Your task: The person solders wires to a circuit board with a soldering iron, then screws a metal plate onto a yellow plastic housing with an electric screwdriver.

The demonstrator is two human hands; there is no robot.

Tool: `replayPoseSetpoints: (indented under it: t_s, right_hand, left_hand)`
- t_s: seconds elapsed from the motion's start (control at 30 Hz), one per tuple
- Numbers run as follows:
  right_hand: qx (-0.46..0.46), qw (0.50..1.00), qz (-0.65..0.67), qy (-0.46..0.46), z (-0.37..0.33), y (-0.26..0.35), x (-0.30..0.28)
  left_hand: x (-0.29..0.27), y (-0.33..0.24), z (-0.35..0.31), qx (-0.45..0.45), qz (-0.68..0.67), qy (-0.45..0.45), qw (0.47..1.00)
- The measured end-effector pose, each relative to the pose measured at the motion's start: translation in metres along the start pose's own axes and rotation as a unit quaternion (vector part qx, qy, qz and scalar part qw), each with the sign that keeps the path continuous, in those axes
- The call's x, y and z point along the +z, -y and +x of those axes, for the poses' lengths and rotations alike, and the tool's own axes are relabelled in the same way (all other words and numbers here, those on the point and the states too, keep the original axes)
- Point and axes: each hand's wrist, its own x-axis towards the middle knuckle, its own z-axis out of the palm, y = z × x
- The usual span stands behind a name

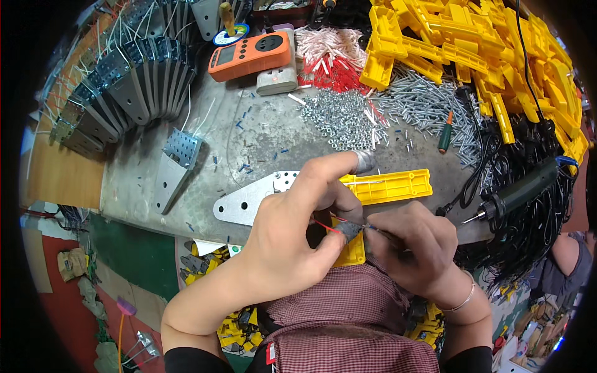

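My left hand [298,217] is closed, its thumb and a finger pinching a thin red wire [328,226] in front of my chest. Grey wrapping covers the tips of its thumb and index finger. Right beside it, my right hand [413,248] has its fingers pressed together at the wire's end; what they grip is mostly hidden. Behind and under the hands lies a yellow plastic housing [404,185], ribbed inside, with a white wire [364,182] along it. A tapered grey metal plate [245,202] with holes rests left of it, partly covered by my left hand.
Several metal brackets [134,93] stand at the left; one [174,168] lies apart. Nuts [336,118], screws [423,99] and yellow housings [460,43] are heaped at the back. An orange meter [252,56] stands there. A power screwdriver [522,189] and black cords [516,242] lie right.
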Motion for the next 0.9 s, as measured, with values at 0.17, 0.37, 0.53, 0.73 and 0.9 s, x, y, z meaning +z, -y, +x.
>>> replayPoseSetpoints:
  t_s: [0.17,0.37,0.53,0.73,0.9]
  right_hand:
    - [-0.005,0.998,-0.024,0.052,0.006,0.0,-0.004]
    - [0.407,0.784,0.451,0.126,0.005,-0.001,-0.005]
    - [0.319,0.866,0.357,0.147,0.009,-0.005,-0.018]
    - [0.156,0.986,-0.02,0.057,0.032,-0.037,-0.022]
    - [0.03,0.973,-0.166,0.155,0.036,-0.037,-0.009]
  left_hand:
    - [0.001,-0.003,0.002,-0.032,-0.011,0.01,0.999]
    - [0.002,0.005,0.001,0.063,0.048,-0.012,0.997]
    - [-0.019,0.014,-0.007,-0.019,-0.088,-0.017,0.996]
    - [-0.01,0.005,0.007,-0.124,-0.136,-0.132,0.974]
    - [-0.008,0.006,0.015,-0.068,-0.059,-0.094,0.992]
